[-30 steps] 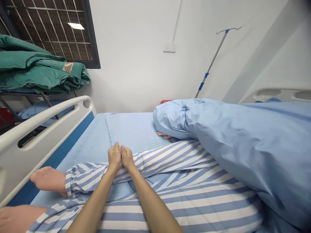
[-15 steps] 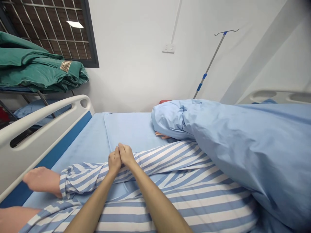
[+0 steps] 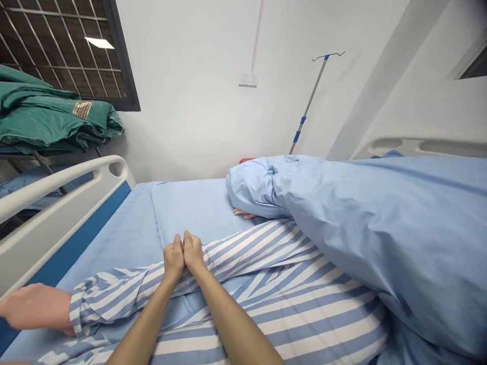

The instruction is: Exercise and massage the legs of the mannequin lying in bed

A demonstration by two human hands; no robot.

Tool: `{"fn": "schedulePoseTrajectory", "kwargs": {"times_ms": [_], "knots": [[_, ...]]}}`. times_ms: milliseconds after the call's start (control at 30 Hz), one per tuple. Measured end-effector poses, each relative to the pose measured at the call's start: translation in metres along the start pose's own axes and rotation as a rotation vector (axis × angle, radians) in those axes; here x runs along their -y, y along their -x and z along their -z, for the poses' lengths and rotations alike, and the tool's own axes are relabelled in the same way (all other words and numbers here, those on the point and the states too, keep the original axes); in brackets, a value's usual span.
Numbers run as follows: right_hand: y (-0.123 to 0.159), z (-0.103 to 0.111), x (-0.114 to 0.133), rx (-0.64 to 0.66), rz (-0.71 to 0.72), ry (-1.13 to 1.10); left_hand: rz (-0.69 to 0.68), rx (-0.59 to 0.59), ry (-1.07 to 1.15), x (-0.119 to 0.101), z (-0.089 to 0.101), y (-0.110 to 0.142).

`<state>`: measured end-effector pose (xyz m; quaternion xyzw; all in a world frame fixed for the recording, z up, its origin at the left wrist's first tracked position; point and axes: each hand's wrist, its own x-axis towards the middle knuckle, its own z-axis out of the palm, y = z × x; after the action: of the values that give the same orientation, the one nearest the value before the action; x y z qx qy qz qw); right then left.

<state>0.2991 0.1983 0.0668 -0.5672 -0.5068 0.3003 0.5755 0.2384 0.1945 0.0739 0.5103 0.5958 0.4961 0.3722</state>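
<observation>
Lower in view than a moment ago, my left hand (image 3: 174,259) and right hand (image 3: 194,252) press together on a striped gown sleeve (image 3: 114,299). At eight o'clock lies a lifelike hand (image 3: 36,306); at twelve, a blue bed sheet (image 3: 190,208); at two, a blue duvet (image 3: 380,228).

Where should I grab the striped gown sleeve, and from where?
Probably the loose folds just behind the cuff of the striped sleeve, coming from above with your left hand: the sleeve lies along the blue sheet, so its top is open, and the folds give fabric to pinch.
</observation>
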Motion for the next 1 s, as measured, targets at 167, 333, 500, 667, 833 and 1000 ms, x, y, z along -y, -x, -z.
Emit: {"fn": "schedulePoseTrajectory", "kwargs": {"times_ms": [167,333,500,667,833,1000], "knots": [[-0.008,0.014,0.015,0.06,0.109,0.066,-0.016,0.075,-0.137,0.006,-0.002,0.001],[-0.002,0.022,0.007,0.097,0.153,0.167,0.018,0.066,-0.11,0.0,-0.003,-0.003],[-0.001,0.024,-0.004,0.102,0.134,0.079,-0.018,0.083,-0.002,-0.012,-0.009,-0.011],[-0.006,0.027,-0.004,0.053,0.035,-0.122,-0.026,0.038,0.156,-0.021,-0.025,-0.007],[-0.012,0.032,0.002,0.018,-0.055,-0.027,0.008,0.03,-0.07,-0.012,-0.027,0.002],[-0.019,0.052,0.011,0.128,0.179,0.167,-0.037,0.137,-0.169,-0.006,-0.029,0.001]]}}
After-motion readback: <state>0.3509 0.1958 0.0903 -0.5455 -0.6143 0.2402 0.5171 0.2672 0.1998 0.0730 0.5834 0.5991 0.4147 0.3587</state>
